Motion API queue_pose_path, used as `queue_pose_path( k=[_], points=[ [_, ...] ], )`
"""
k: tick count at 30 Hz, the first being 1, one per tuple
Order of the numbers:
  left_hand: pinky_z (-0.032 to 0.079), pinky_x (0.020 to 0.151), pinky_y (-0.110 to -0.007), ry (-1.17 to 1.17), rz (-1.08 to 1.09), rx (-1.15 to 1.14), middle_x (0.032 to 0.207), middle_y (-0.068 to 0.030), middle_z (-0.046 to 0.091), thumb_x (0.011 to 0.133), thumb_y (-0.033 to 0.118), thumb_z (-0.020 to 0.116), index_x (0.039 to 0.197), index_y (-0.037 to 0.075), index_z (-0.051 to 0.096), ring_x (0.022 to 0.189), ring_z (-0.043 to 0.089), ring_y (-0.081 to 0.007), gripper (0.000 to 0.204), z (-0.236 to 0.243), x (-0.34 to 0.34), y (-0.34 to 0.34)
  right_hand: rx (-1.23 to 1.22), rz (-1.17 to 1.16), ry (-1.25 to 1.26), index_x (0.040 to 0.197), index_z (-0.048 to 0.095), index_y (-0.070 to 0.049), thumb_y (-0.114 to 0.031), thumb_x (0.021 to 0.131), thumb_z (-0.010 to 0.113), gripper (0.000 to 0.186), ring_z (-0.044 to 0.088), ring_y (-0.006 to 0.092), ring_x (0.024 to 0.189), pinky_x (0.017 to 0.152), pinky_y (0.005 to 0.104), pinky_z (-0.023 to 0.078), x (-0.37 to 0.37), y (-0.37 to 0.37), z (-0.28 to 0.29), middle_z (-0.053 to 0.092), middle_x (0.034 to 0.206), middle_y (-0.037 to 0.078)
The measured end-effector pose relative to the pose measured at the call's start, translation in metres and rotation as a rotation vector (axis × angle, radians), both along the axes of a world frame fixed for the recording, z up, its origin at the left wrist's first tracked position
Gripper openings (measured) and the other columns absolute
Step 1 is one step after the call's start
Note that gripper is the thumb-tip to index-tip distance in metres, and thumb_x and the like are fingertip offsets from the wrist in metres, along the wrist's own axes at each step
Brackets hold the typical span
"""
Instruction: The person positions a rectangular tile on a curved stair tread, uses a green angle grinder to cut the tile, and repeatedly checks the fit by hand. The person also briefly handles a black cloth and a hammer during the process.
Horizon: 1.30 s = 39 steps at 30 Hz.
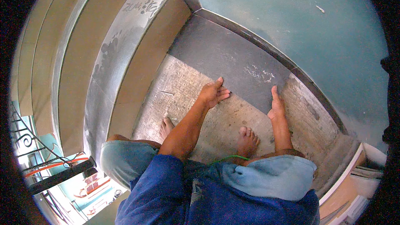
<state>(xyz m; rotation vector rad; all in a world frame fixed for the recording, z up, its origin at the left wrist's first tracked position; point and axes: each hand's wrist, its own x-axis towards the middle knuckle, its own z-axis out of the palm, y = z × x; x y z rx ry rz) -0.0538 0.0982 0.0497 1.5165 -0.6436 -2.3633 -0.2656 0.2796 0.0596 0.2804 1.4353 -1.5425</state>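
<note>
A large dark grey tile (pixel 216 48) lies on the landing, against the skirting along the wall. My left hand (pixel 213 94) is at the tile's near edge, thumb pointing up and fingers stretched to the right; nothing shows in it. By the tile's near right corner is my right hand (pixel 276 107), held upright with thumb or finger extended. Part of its fingers is hidden, and I cannot tell whether it touches the tile. Pale smears (pixel 260 74) mark the tile's right part.
Bare rough concrete (pixel 187 84) surrounds my feet, with a small white sliver (pixel 167 93) on it. Tiled stairs (pixel 143 46) descend at the left. A dark skirting (pixel 250 37) borders the teal wall (pixel 300 21). A green cord (pixel 231 157) lies by my leg.
</note>
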Motion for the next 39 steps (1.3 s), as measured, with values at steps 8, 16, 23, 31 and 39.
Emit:
queue_pose_path(
  k=[8,16,23,31,39],
  points=[
    [0.06,0.078,-0.041,-0.046,-0.022,-0.005,0.104,-0.0229,0.06,0.096,0.037,0.062,0.12,-0.009,0.048,0.09,0.066,-0.0326,0.054,0.001,0.002,-0.001,0.101,0.034,0.084,0.145,0.039,0.0,-0.062,0.083,0.068,0.092,0.048,0.0295,0.128,0.107,0.0439,0.04,0.008,0.006,-0.008,0.045,0.145,0.014],
    [0.06,0.078,-0.04,-0.003,-0.014,-0.055,0.098,-0.0216,0.062,0.095,0.039,0.063,0.122,-0.009,0.048,0.086,0.067,-0.0321,0.057,-0.004,0.002,0.003,0.142,0.039,0.149,0.14,0.043,0.003,-0.058,0.088,0.063,0.083,0.052,0.0315,0.122,0.102,0.0449,0.044,0.004,0.007,-0.029,0.05,0.14,0.016],
    [0.061,0.072,-0.038,-0.049,0.041,0.003,0.094,-0.0172,0.062,0.095,0.033,0.065,0.108,-0.004,0.054,0.082,0.068,-0.0285,0.041,0.001,0.003,0.001,0.247,0.026,0.272,0.141,0.041,0.004,-0.056,0.088,0.066,0.084,0.05,0.0295,0.125,0.101,0.0435,0.045,0.006,0.007,-0.034,0.046,0.142,0.016],
    [0.061,0.072,-0.04,0.006,0.023,-0.056,0.094,-0.0183,0.062,0.095,0.035,0.064,0.107,-0.005,0.053,0.082,0.067,-0.0303,0.044,-0.008,0.006,0.004,0.193,0.023,0.244,0.139,0.044,0.005,-0.053,0.09,0.065,0.079,0.051,0.0281,0.123,0.102,0.0422,0.043,0.006,0.009,-0.037,0.051,0.137,0.016],
    [0.061,0.07,-0.039,-0.038,0.01,0.026,0.088,-0.0161,0.062,0.096,0.033,0.063,0.1,-0.003,0.056,0.077,0.067,-0.0277,0.037,-0.005,0.005,-0.002,0.176,-0.003,0.209,0.135,0.05,0.004,-0.053,0.091,0.064,0.073,0.051,0.0268,0.123,0.103,0.0406,0.043,0.013,0.008,-0.012,0.053,0.136,0.015]
  ],
)
